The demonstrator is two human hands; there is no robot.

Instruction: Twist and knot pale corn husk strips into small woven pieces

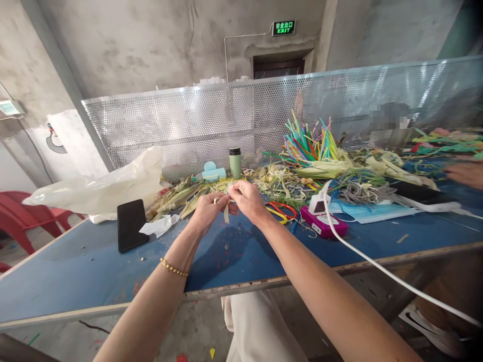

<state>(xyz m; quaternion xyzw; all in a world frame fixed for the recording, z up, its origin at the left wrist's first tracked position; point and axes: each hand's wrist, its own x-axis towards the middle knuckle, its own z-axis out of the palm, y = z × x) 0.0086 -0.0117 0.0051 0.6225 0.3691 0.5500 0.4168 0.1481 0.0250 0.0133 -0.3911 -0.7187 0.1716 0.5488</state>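
Note:
Above the blue table (94, 281), my left hand (207, 211) and my right hand (249, 200) meet with their fingers pinched together. Between them is a pale corn husk strip (226, 215), its loose end hanging down. My left fingers grip it from one side, and my right thumb and fingertips press on its upper part. The exact fold at the fingertips is too small to make out. Just beyond my hands lie dried corn husks (173, 198) and a heap of shredded husk (281, 178).
A black phone (132, 225) and a plastic bag (109, 186) lie left. Behind stands a green bottle (235, 165). Rightward are scissors (281, 211), a purple box (327, 225), a white cable (362, 256), a blue mask (373, 212) and another person's hand (466, 173).

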